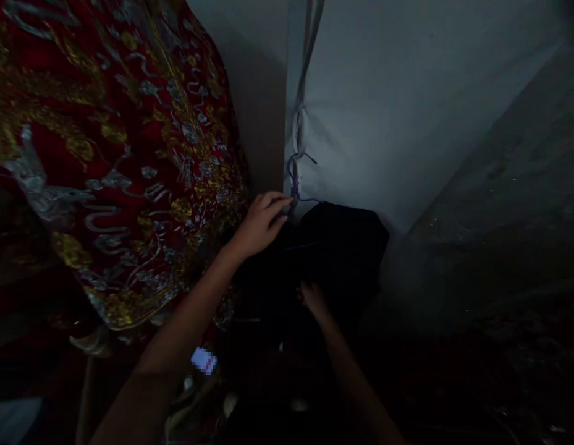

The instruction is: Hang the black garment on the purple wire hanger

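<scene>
- Centre of the frame: the left hand (260, 226) is loosely open, thumb apart from the fingers, its fingertips at the neck of a purple hanger (295, 193); whether they touch it is hard to tell.
- The hanger's hook meets a pale loop (299, 127) on a strap running up to the top edge.
- A dark garment (346, 247) hangs below the hook, right of centre, before the pale wall (384, 93).
- Just below centre: the right hand (313, 298), fingers curled, in front of the garment; in this gloom I cannot tell whether it grips cloth.
- Upper left: a red embroidered cloth (143, 154), gold and silver.
</scene>
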Demonstrator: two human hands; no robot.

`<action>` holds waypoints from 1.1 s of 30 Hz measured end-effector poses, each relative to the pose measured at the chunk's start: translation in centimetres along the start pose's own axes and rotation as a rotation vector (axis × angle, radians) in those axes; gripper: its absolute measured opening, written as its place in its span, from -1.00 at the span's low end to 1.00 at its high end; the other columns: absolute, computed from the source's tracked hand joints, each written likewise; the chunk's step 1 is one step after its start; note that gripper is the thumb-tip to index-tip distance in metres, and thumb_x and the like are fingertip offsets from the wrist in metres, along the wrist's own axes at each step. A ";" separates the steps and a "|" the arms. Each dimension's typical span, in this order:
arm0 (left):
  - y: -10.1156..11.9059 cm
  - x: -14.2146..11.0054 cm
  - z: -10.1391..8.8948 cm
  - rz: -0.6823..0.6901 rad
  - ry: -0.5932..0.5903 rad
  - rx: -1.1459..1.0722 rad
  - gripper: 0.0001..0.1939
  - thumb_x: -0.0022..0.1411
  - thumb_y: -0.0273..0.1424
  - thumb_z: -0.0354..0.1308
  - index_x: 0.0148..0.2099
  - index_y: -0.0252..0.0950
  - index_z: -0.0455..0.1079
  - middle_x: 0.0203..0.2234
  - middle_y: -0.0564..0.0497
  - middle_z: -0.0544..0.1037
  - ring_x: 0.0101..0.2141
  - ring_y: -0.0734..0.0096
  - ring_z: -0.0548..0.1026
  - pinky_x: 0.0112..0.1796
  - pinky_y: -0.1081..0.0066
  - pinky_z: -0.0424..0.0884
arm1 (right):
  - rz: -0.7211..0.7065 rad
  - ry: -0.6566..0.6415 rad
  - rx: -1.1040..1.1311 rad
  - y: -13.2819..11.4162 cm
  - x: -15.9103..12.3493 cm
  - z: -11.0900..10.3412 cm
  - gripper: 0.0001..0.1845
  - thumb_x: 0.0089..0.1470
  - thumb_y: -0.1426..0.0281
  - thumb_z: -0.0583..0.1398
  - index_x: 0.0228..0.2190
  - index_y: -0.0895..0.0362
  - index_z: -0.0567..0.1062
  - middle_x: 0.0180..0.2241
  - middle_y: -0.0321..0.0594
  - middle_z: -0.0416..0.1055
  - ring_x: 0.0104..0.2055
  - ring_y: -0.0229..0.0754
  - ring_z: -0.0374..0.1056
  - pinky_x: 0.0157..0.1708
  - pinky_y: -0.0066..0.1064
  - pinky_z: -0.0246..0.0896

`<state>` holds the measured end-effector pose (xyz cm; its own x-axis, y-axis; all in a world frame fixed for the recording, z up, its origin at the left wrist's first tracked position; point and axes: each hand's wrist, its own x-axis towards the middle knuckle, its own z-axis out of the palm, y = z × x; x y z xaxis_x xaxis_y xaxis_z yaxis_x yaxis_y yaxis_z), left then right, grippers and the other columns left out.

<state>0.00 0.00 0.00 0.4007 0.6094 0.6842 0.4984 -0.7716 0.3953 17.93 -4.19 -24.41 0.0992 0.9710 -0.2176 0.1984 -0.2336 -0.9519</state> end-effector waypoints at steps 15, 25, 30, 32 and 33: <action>3.0 -24.2 17.4 -0.772 0.049 -0.246 -0.76 0.16 -0.42 0.08 -0.10 -0.27 0.39 -0.17 -0.16 0.53 -0.10 0.10 0.51 -0.04 0.12 0.44 | -0.219 -0.031 0.119 -0.7 -10.3 0.9 -0.39 0.11 -0.15 0.09 -0.57 0.13 0.42 -0.67 -0.31 0.25 -0.58 -0.24 0.21 -0.50 -0.40 0.12; 5.1 -23.7 17.4 -0.756 0.045 -0.140 -0.87 0.32 -0.35 0.06 -0.25 -0.23 0.41 -0.29 -0.05 0.57 -0.20 0.26 0.52 -0.10 0.27 0.37 | -0.194 -0.192 0.319 -7.5 -8.6 -3.5 -0.53 -0.03 -0.02 0.24 -0.55 0.16 0.47 -0.72 -0.35 0.27 -0.69 -0.36 0.13 -0.68 -0.51 -0.04; 4.4 -22.8 17.5 -0.706 -0.029 -0.070 -0.90 0.30 -0.42 0.09 -0.28 -0.25 0.42 -0.32 -0.07 0.56 -0.24 0.24 0.52 -0.10 0.24 0.36 | -0.392 -0.172 0.342 -16.8 -7.4 -3.9 -0.57 0.05 0.03 0.22 -0.52 0.15 0.46 -0.71 -0.37 0.27 -0.70 -0.39 0.14 -0.70 -0.55 -0.06; 3.7 -22.1 17.2 -0.673 -0.072 -0.063 -0.91 0.26 -0.47 0.12 -0.30 -0.26 0.44 -0.35 -0.06 0.56 -0.26 0.26 0.52 -0.11 0.27 0.37 | -0.433 -0.160 0.367 -18.6 -7.5 -3.7 -0.58 0.08 0.04 0.21 -0.51 0.15 0.46 -0.70 -0.37 0.28 -0.70 -0.40 0.15 -0.70 -0.56 -0.06; 3.3 -21.6 16.9 -0.661 -0.089 -0.062 -0.91 0.25 -0.48 0.14 -0.31 -0.26 0.44 -0.37 -0.05 0.56 -0.28 0.27 0.52 -0.13 0.28 0.38 | -0.443 -0.155 0.386 -18.9 -7.5 -3.6 -0.58 0.09 0.04 0.21 -0.50 0.15 0.46 -0.70 -0.37 0.28 -0.70 -0.40 0.14 -0.71 -0.56 -0.07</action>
<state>5.98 -12.66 -23.81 0.0897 0.9680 0.2342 0.6165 -0.2387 0.7503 16.90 -7.26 -3.96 -0.0608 0.9746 0.2155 -0.1820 0.2015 -0.9624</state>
